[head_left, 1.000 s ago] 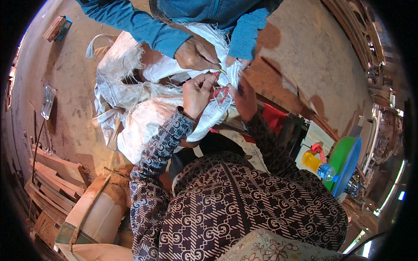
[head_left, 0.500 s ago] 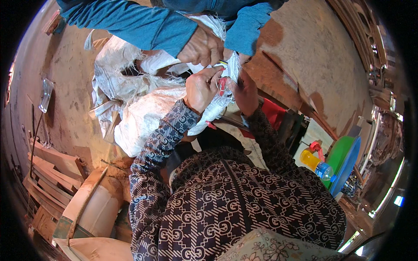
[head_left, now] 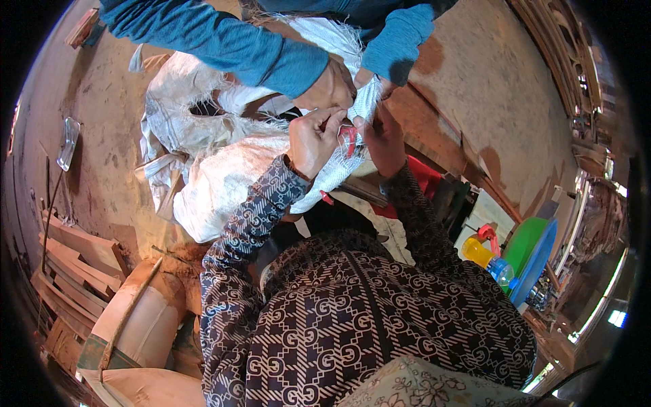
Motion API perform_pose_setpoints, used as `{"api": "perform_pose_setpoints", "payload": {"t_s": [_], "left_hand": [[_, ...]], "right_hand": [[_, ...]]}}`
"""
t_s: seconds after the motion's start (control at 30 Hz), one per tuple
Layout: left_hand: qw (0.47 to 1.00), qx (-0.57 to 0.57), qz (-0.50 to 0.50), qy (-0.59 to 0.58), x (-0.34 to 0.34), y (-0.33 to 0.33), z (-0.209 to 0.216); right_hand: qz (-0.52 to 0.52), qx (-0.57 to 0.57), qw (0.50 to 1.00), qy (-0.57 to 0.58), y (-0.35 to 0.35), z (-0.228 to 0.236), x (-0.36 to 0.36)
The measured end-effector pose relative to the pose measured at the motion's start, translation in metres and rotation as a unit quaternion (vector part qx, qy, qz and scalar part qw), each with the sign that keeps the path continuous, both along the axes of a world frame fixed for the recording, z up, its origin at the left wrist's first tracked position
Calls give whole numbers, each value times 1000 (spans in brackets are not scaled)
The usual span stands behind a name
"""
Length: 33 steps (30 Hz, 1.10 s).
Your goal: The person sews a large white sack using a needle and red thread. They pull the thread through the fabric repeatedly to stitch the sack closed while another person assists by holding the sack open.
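A frayed white woven sack (head_left: 227,178) lies across the middle, its gathered edge drawn up between my hands. My left hand (head_left: 312,141) is closed, thumb and forefinger pinched at that edge. Facing it, my right hand (head_left: 384,144) has its thumb and fingers closed on the sack's upright fold. Between them, a small red strip (head_left: 349,134) shows among loose white threads. Just beyond, a co-worker's hands (head_left: 330,87), in blue sleeves, also grip the sack; their fingertips are partly hidden.
Wood planks (head_left: 74,268) are stacked at the left, near a pale rounded container (head_left: 146,325) with a stick across it. At the right are a green basin (head_left: 525,241), a blue basin (head_left: 542,264) and a bottle with yellow and blue parts (head_left: 483,254). A wooden bench (head_left: 424,129) stands beyond my right hand.
The co-worker's hands have shifted right and closer to my fingers. A small yellow and dark item by those hands has gone from sight. My hands stay nearly in place at the sack's edge.
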State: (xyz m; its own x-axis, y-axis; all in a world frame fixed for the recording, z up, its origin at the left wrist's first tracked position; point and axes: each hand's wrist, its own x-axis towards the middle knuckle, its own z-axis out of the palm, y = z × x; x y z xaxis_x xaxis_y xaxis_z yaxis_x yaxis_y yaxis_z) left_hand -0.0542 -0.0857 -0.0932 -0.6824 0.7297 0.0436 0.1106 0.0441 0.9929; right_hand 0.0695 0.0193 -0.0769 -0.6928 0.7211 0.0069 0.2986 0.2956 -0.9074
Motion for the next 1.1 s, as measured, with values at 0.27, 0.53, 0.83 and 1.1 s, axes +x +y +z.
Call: {"api": "perform_pose_setpoints", "payload": {"t_s": [0.27,0.53,0.83,1.1], "left_hand": [[1000,6,23,-14,0,0,1],[995,18,68,-68,-3,-5,0],[997,36,35,58,2,-30,13],[996,45,71,33,-1,-34,4]], "right_hand": [[9,22,1000,-16,2,4,2],[-8,53,996,-69,-6,1,5],[9,44,997,-55,-11,24,1],[-8,8,1000,-14,-17,8,-4]]}}
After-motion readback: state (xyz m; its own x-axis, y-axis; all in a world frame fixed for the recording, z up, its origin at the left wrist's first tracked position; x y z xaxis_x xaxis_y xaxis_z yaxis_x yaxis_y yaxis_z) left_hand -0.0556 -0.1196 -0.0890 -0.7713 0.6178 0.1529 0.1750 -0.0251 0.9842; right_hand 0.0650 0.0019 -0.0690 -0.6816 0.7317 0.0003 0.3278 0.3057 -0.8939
